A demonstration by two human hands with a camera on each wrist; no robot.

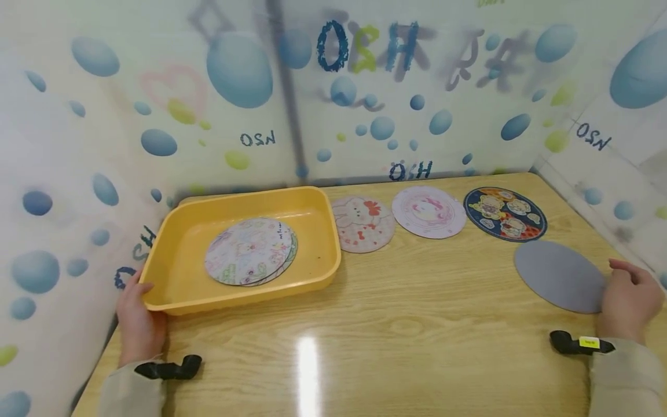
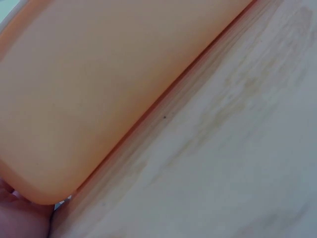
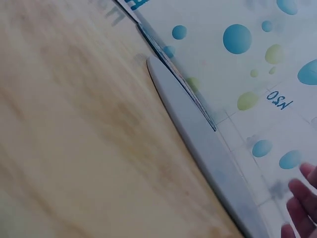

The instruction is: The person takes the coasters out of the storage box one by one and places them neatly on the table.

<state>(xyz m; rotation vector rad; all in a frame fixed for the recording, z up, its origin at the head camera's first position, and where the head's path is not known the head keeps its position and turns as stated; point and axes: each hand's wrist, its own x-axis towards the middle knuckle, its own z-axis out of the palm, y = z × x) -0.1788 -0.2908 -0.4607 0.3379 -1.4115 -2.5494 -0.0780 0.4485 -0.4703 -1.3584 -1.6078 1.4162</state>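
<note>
My left hand (image 1: 138, 318) grips the left front corner of a yellow plastic tray (image 1: 174, 255), thumb over the rim. The left wrist view shows the tray's outer wall (image 2: 104, 89) and part of that hand (image 2: 22, 218) at its lower corner. Inside the tray lie round printed mats (image 1: 250, 250), overlapping in a stack. At the far right, a plain grey round mat (image 1: 560, 277) lies beside my right hand (image 1: 630, 298). In the right wrist view, that hand's loosely bent fingers (image 3: 298, 204) appear apart from the grey mat (image 3: 198, 134), holding nothing.
Along the back of the wooden table (image 1: 417, 347) lie a rabbit mat (image 1: 365, 231), a pale pink-printed mat (image 1: 429, 213) and a dark blue cartoon mat (image 1: 505, 214). Walls patterned with blue spots (image 1: 239, 69) border the table at the back and sides.
</note>
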